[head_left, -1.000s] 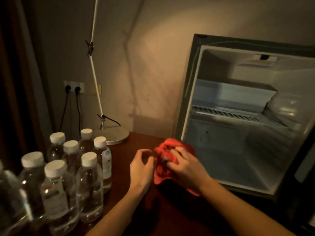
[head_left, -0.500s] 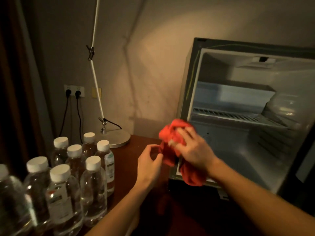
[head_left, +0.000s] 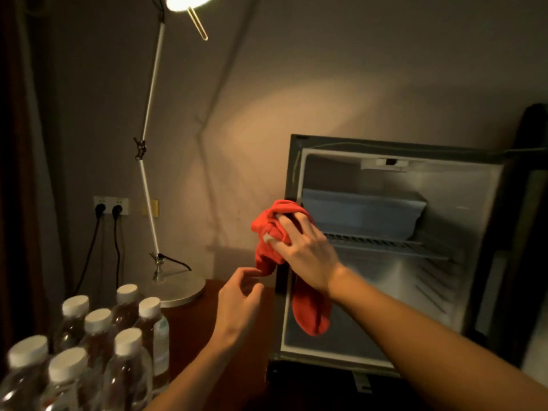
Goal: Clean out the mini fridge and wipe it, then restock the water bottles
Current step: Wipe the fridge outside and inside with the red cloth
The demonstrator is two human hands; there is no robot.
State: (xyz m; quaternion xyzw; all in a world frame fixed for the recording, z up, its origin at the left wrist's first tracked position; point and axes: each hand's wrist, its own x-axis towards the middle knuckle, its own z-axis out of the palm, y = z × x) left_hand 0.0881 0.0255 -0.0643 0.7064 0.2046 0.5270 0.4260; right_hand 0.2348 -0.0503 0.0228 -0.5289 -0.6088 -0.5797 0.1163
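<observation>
The right hand (head_left: 305, 250) grips a bunched red cloth (head_left: 275, 232), fingers curled round it, at the fridge's (head_left: 394, 253) left front edge, level with the wire shelf (head_left: 382, 244). A loose tail of cloth hangs below the wrist, across the fridge's opening. The fridge stands open with nothing visible in it; its cavity lies to the right of and beyond the cloth, so the wipe likely calls for a push inward and rightward from this edge. The right hand is plainly the nearer one to the fridge. The left hand (head_left: 240, 301) hovers lower, left of the fridge, fingers loosely curled and holding nothing, just short of the cloth's lower fold. The bottles (head_left: 100, 345) stand capped and upright on the surface (head_left: 192, 330), well left of the fridge, awaiting restocking.
</observation>
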